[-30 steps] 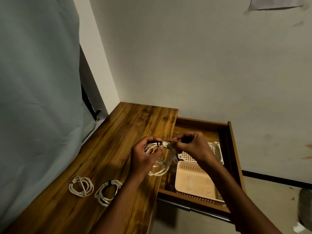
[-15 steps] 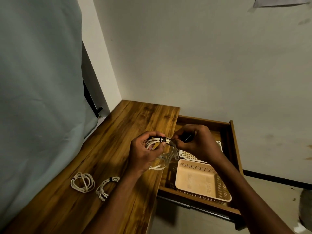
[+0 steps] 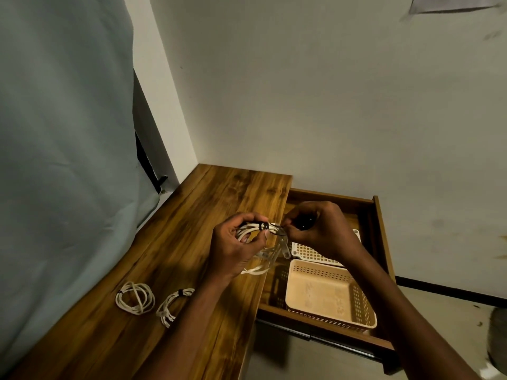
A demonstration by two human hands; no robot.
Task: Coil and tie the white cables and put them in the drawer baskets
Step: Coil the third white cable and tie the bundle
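two tied white coils [image 3: 155, 300] on grained wood desktop [image 3: 192, 215] | perforated beige basket [image 3: 329, 297] – empty – in open drawer [image 3: 380, 229] | left hand [image 3: 236, 248] clamps white cable coil [image 3: 256, 230] at black tie [image 3: 264, 226] | right hand [image 3: 318, 229] pinches tie end – white lattice basket [image 3: 310, 252] behind

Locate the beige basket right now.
Head view, lower right: the beige basket sits at the front of the open drawer, just in front of a white basket, below the right hand.
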